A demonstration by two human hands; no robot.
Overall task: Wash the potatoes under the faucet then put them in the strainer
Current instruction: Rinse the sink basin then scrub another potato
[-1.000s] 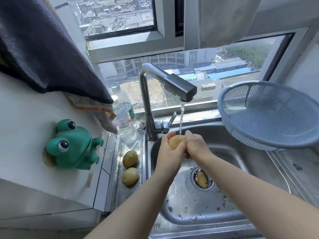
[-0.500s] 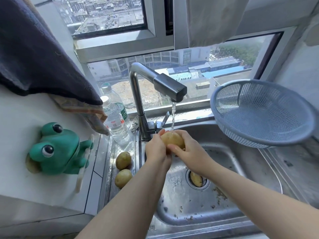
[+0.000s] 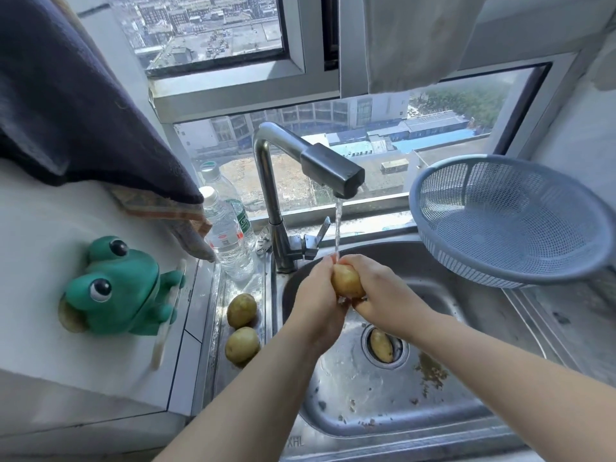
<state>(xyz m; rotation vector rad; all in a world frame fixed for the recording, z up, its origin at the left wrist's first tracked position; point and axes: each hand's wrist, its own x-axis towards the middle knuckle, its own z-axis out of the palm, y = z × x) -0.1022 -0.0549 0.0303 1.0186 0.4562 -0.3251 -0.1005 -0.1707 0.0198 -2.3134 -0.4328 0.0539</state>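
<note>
A yellow-brown potato is held between both hands under the running stream from the faucet. My left hand grips its left side and my right hand curls round its right side and underside. Another potato lies in the drain of the steel sink. Two more potatoes rest on the ledge left of the sink. The blue-grey strainer sits tilted at the sink's right rear corner with nothing visible in it.
Two plastic water bottles stand left of the faucet base. A green frog toy sticks to the white wall at left, below a dark hanging cloth. Dirt specks lie on the sink floor.
The potato has turned in my hands, from lying across the fingers to standing more upright. My right hand has shifted round to its right side and underside. The camera has drifted slightly.
</note>
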